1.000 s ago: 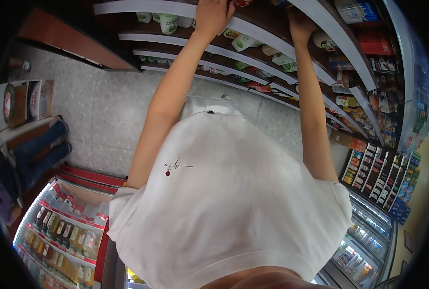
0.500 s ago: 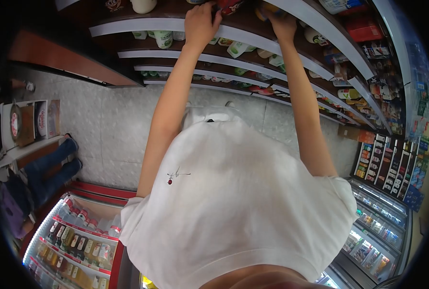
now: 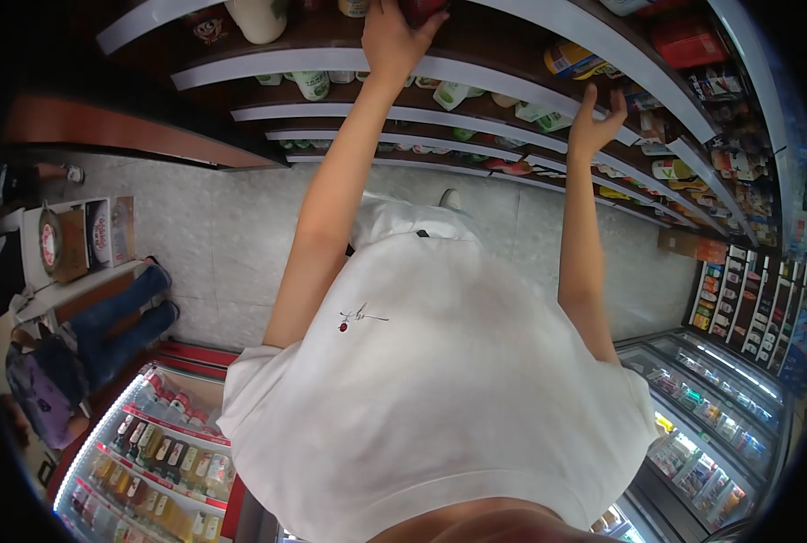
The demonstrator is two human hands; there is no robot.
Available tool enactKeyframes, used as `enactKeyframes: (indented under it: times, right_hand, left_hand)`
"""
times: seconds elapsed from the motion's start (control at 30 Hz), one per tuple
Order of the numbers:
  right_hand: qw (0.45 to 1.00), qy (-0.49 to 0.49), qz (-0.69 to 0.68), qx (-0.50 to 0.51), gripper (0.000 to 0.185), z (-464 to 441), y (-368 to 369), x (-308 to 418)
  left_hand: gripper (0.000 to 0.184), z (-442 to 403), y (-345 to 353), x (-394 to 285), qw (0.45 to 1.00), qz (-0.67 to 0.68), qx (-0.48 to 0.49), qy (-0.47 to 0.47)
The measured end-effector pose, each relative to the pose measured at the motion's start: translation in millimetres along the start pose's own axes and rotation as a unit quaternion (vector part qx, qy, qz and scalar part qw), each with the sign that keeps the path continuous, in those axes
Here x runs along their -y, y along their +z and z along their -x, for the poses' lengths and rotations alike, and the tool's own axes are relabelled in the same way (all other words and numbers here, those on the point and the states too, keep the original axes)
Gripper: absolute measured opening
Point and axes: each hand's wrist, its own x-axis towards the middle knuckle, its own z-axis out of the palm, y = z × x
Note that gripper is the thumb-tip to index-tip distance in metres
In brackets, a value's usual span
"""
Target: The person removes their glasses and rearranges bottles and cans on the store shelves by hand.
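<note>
My left hand (image 3: 398,43) reaches up to a shelf at the top edge of the view. Its fingers are closed around a dark red package (image 3: 421,11), only partly in view. Lower and to the right, my right hand (image 3: 595,127) is open, fingers spread and palm empty, in front of the shelf edge. Just above those fingertips, a yellow-and-blue package (image 3: 577,61) lies on the brown shelf. A pale, rounded container (image 3: 258,18) stands to the left of my left hand.
Lower shelves hold green-and-white cups (image 3: 312,85) and packets. Packed goods (image 3: 684,41) fill the shelves at right. Lit drink coolers (image 3: 163,443) stand behind me on both sides. At left, a person in jeans (image 3: 118,321) is beside a white table (image 3: 82,288) with boxes.
My right hand has let go of the yellow-and-blue package, which now lies farther right, and has drawn back from the shelf. My left hand stays at the red package, slightly higher in view.
</note>
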Motion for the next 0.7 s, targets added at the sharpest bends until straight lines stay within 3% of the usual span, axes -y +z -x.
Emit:
enactKeyframes:
  times: [0.1,0.17,0.23,0.27,0.33,0.47,0.5,0.53,0.7]
  right_hand:
    - [0.999,0.033,-0.002,0.001,0.045,18,-21,11]
    - [0.996,0.057,-0.045,0.045,0.040,27,-31,6]
    - [0.993,0.099,-0.037,0.056,0.035,32,-40,2]
    - [0.990,0.108,-0.044,0.073,0.034,34,-44,5]
    - [0.990,0.095,-0.044,0.096,0.032,40,-47,1]
    - [0.976,0.126,-0.049,0.168,0.033,49,-56,1]
    - [0.977,0.125,-0.047,0.167,0.033,50,-59,7]
    - [0.971,0.142,-0.067,0.181,0.033,52,-61,13]
    - [0.965,0.150,-0.054,0.210,0.031,57,-72,20]
  left_hand:
    - [0.061,-3,13,0,0.997,-0.011,0.049,-0.059]
    - [0.056,-4,21,-1,1.000,-0.004,0.024,-0.018]
    - [0.047,-7,22,-11,0.988,0.081,0.115,-0.063]
    - [0.047,-8,28,-12,0.988,0.083,0.116,-0.062]
    - [0.039,-11,46,-9,0.938,0.221,0.257,-0.076]
    - [0.035,-3,98,0,0.909,0.319,0.268,-0.008]
    - [0.035,0,112,3,0.960,0.174,0.199,0.097]
    - [0.036,3,126,6,0.972,0.022,0.122,0.198]
    - [0.036,8,142,2,0.975,0.018,0.131,0.180]
